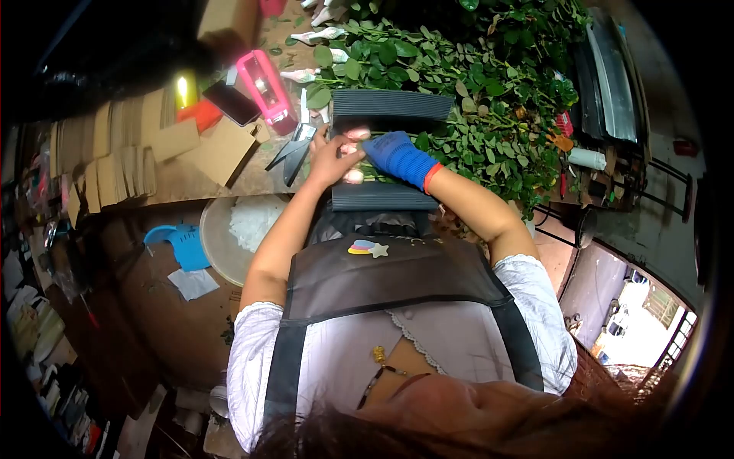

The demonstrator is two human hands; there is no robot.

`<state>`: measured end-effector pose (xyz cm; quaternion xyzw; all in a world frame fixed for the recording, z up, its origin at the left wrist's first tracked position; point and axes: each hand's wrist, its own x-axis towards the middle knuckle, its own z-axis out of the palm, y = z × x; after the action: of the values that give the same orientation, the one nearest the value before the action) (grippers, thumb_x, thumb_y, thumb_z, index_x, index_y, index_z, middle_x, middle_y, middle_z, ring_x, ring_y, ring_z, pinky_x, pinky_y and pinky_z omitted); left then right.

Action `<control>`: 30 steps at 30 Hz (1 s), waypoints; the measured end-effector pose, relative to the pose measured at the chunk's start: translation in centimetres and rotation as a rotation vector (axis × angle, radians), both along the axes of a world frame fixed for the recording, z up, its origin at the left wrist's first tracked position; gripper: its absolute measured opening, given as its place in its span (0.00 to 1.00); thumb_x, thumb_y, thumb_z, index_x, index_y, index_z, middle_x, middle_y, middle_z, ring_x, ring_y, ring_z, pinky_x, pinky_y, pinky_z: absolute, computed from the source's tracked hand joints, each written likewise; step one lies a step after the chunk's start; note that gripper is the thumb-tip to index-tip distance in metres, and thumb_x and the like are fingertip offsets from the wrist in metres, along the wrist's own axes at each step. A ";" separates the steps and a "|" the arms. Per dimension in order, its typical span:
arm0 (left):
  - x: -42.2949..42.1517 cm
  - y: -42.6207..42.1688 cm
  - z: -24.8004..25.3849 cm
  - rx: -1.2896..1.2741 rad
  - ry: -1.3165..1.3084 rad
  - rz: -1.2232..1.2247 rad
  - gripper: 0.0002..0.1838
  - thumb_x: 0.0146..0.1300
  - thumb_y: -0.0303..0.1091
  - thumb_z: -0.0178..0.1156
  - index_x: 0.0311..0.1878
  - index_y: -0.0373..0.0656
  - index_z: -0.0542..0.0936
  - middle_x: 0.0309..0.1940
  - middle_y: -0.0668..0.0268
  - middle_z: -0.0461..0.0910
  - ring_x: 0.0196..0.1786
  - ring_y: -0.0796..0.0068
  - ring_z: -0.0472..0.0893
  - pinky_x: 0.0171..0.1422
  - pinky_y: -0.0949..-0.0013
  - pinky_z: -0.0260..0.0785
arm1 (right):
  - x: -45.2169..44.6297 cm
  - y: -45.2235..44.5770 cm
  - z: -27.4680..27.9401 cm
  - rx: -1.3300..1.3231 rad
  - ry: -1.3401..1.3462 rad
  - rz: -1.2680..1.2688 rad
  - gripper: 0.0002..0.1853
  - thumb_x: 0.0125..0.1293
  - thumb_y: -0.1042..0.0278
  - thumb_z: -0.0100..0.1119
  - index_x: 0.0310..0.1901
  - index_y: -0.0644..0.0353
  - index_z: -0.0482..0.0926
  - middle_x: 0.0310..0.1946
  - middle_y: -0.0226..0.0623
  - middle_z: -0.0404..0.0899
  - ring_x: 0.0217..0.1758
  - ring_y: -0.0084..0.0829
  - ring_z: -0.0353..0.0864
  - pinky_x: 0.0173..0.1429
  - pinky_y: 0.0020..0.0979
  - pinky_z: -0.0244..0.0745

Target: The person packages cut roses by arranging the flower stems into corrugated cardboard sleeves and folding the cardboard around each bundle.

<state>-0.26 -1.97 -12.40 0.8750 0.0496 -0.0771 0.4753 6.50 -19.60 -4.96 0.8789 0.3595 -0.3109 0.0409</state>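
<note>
Several pale pink roses lie with their heads to the left, between the raised flaps of a dark ribbed wrapping sheet. At the rose heads, my bare left hand has its fingers curled in, closed on a rose. My right hand, in a blue knitted glove, reaches in from the right with its fingertips closed at the same roses, next to the left fingers. Their stems are partly hidden under the glove. Scissors lie beside my left hand.
Leafy rose stems cover the table's right side, some buds in white sleeves. A pink stapler, a phone and cardboard pieces are on the left. Below stand a round tub and a blue plastic stool.
</note>
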 end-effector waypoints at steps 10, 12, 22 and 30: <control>-0.7 -0.2 -0.6 0.039 -0.163 0.027 0.23 0.50 0.48 0.77 0.47 0.47 0.86 0.73 0.42 0.62 0.69 0.44 0.66 0.72 0.52 0.60 | 1.4 -2.2 -0.9 0.135 0.013 -0.277 0.19 0.68 0.49 0.54 0.50 0.50 0.83 0.44 0.45 0.86 0.47 0.48 0.86 0.50 0.48 0.80; -0.7 0.0 -1.3 0.024 -0.128 0.024 0.29 0.51 0.48 0.77 0.53 0.44 0.81 0.71 0.42 0.63 0.68 0.43 0.67 0.73 0.52 0.59 | 1.7 -2.5 -2.6 0.199 0.005 -0.333 0.22 0.69 0.37 0.49 0.49 0.41 0.85 0.46 0.40 0.87 0.47 0.46 0.86 0.51 0.47 0.80; 1.3 0.0 -0.6 0.018 0.001 -0.030 0.40 0.50 0.51 0.75 0.66 0.47 0.73 0.72 0.42 0.57 0.70 0.40 0.60 0.76 0.52 0.55 | 1.4 -1.1 -1.0 0.184 -0.097 -0.277 0.20 0.69 0.41 0.50 0.50 0.41 0.84 0.45 0.44 0.86 0.47 0.49 0.86 0.51 0.49 0.80; 1.7 -1.3 -2.6 0.058 -0.145 0.144 0.30 0.50 0.50 0.75 0.56 0.47 0.83 0.64 0.50 0.69 0.64 0.47 0.67 0.71 0.54 0.59 | 1.2 -0.8 3.1 0.120 -0.015 -0.303 0.19 0.65 0.53 0.57 0.48 0.56 0.85 0.45 0.47 0.87 0.50 0.45 0.87 0.52 0.47 0.81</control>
<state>1.47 -3.24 -15.02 0.8858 0.0800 0.0222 0.4566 7.71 -20.42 -1.88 0.9262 0.2404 -0.2850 -0.0565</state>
